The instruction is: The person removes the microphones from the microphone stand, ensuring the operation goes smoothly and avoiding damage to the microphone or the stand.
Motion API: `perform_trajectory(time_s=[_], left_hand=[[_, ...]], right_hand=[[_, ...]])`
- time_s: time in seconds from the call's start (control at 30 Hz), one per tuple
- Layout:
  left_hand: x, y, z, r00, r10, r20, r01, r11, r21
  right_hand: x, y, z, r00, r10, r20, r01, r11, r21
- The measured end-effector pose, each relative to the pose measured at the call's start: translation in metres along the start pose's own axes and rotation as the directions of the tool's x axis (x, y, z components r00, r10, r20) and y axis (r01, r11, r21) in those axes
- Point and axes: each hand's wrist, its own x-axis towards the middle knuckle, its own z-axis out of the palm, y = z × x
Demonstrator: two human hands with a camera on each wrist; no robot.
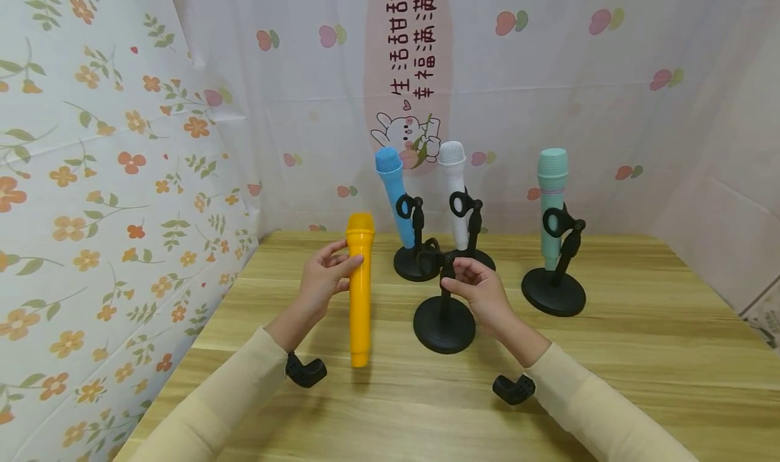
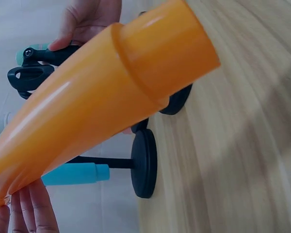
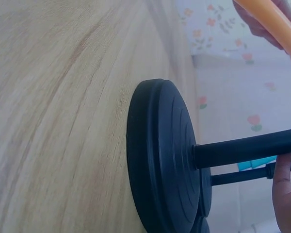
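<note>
My left hand (image 1: pixel 326 277) pinches an orange-yellow microphone (image 1: pixel 360 299) near its head and holds it upright above the table. In the left wrist view the same microphone (image 2: pixel 82 107) fills the middle, its narrower tail end towards the camera. My right hand (image 1: pixel 481 287) grips the upper post of a black microphone stand (image 1: pixel 445 326), thumb in front. The stand's round base rests on the table, and no microphone sits in its clip. In the right wrist view the stand's base (image 3: pixel 160 155) and post show large, with part of the right hand at the edge.
Behind stand a blue microphone (image 1: pixel 396 191), a white microphone (image 1: pixel 453 177) and, to the right, a mint-green microphone (image 1: pixel 552 177), each in a black stand. They share the wooden table (image 1: pixel 634 353). Patterned cloth (image 1: pixel 292 110) hangs behind and at the left.
</note>
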Motion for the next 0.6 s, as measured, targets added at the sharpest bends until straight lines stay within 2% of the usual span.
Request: perform_trajectory(time_s=[0.6], left_hand=[[-0.014, -0.011, -0.03, 0.999, -0.035, -0.04, 0.037, 0.997, 0.066]], right_hand=[[0.01, -0.008, 0.02, 0.999, -0.024, 0.045, 0.023, 0.999, 0.037]])
